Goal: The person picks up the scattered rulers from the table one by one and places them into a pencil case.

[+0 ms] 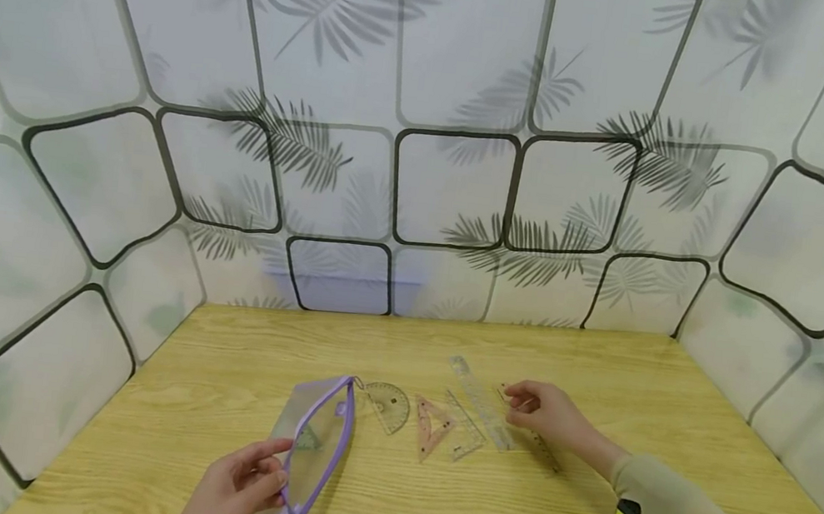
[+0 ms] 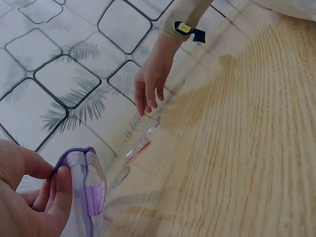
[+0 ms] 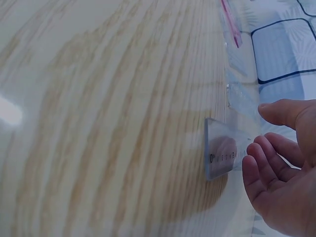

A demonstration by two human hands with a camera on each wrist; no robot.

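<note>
My left hand (image 1: 233, 485) pinches the edge of a translucent zip pouch (image 1: 345, 443) with purple trim, its mouth gaping. Through the pouch's side shows a small green set square (image 1: 307, 438). My right hand (image 1: 550, 414) is over a clear ruler (image 1: 545, 453) at the right of the row, covering its middle in the head view. In the right wrist view, the thumb stands apart from the loosely bent fingers (image 3: 261, 165), which are right at the ruler (image 3: 219, 153). To the left of this hand lies a longer clear ruler (image 1: 480, 402).
Between the pouch and the rulers lie a clear protractor (image 1: 389, 406), a pink set square (image 1: 426, 439) and a clear set square (image 1: 467, 434). The wooden table (image 1: 260, 341) is bordered by patterned cloth walls (image 1: 457, 186) at the back and sides.
</note>
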